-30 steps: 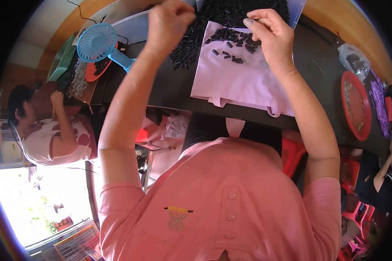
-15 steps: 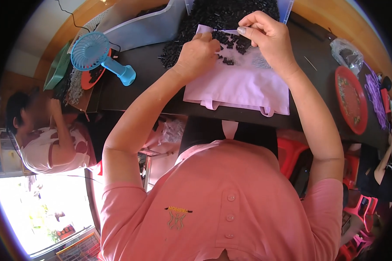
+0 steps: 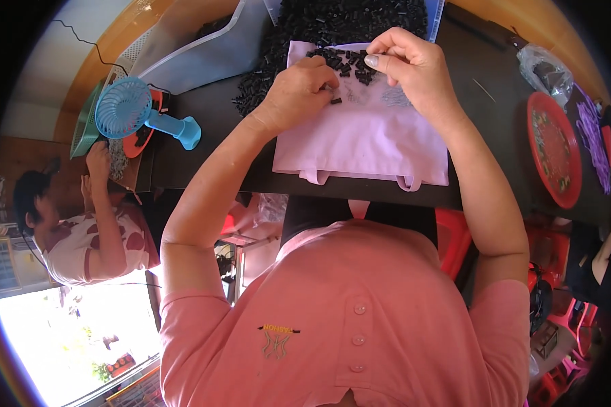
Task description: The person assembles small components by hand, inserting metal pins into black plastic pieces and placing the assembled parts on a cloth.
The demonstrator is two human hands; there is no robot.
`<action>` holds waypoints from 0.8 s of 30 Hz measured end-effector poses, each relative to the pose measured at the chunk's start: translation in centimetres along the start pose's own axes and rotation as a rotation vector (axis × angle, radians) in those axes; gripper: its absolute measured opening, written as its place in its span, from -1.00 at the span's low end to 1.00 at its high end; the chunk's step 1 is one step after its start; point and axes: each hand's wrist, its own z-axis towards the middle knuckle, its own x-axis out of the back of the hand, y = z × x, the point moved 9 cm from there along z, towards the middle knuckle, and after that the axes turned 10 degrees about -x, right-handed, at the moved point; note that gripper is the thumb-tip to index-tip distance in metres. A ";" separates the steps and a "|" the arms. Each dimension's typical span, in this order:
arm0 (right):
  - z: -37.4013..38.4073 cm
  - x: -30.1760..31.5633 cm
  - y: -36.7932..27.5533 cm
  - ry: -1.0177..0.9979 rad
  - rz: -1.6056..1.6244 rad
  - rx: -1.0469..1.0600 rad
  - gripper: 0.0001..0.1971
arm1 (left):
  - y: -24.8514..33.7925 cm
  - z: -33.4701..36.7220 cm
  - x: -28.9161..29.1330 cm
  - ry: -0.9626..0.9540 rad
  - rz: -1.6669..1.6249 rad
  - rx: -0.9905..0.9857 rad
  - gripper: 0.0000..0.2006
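Note:
A pale lilac cloth bag (image 3: 366, 146) lies on the dark table, its two handles toward me. Small black tube-shaped pieces (image 3: 349, 62) are scattered over its far part. My left hand (image 3: 297, 93) rests on the bag's left side with fingers curled; one black piece shows at its fingertips, and what they grip is hidden. Above the bag's far right part, my right hand (image 3: 413, 66) is raised in a thumb-and-finger pinch; anything in it is too small to make out. Small silvery bits (image 3: 395, 96) lie on the cloth below that hand.
Behind the bag is a large heap of black pieces (image 3: 360, 22) in a bin. A blue handheld fan (image 3: 123, 107) lies at left, beside a clear bin (image 3: 214, 57). At right are a red tray (image 3: 554, 150), a plastic bag (image 3: 544, 74) and purple strips (image 3: 594, 136). A person (image 3: 91, 224) sits at left.
My left hand has drawn back slightly from the black pieces, and one now shows at its fingertips. My right hand stays pinched. The view has shifted a little; the person at left has moved their hands.

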 end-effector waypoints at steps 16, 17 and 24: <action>-0.4 -1.0 -0.2 -0.015 -0.119 0.020 -0.92 | 1.4 0.0 0.4 0.169 0.219 -0.152 -0.87; -0.4 -1.1 -0.1 -0.020 -0.142 0.014 -0.92 | 1.7 -0.1 0.5 0.163 0.237 -0.163 -0.87; -0.7 -1.7 -0.3 -0.042 -0.136 0.000 -0.91 | 1.4 -0.2 0.1 0.184 0.296 -0.156 -0.88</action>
